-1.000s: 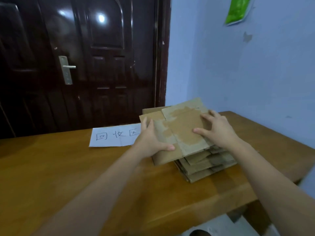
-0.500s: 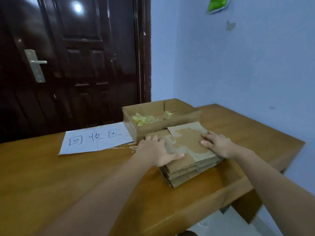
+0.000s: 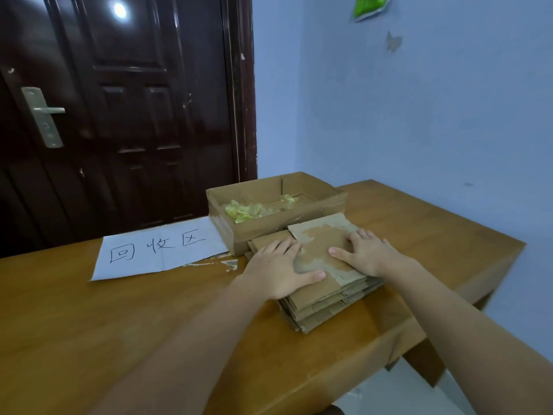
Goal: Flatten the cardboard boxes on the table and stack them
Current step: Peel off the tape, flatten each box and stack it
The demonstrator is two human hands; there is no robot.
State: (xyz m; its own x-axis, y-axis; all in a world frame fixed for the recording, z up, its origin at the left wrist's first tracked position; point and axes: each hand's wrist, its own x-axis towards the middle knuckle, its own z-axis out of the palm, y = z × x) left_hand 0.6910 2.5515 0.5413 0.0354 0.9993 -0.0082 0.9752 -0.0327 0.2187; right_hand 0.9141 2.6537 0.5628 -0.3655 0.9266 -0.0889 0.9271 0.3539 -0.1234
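A stack of flattened brown cardboard boxes [image 3: 326, 307] lies on the wooden table [image 3: 89, 324], near its right front edge. The top piece [image 3: 317, 241] has pale torn patches where tape was pulled off. My left hand [image 3: 278, 271] presses flat on the left side of the top piece, fingers straight, thumb pointing right. My right hand [image 3: 363, 254] presses flat on its right side, fingers spread. Just behind the stack stands an open cardboard box [image 3: 269, 229] with crumpled yellow-green tape inside.
A white paper sheet [image 3: 155, 250] with handwritten characters lies left of the open box. A dark door [image 3: 119, 115] with a metal handle stands behind the table. A blue wall [image 3: 419, 115] runs along the right. The table's right edge is close to the stack.
The top flattened piece, held tilted above the stack a second ago, now lies flat on it under both palms. The open box behind has come into view.
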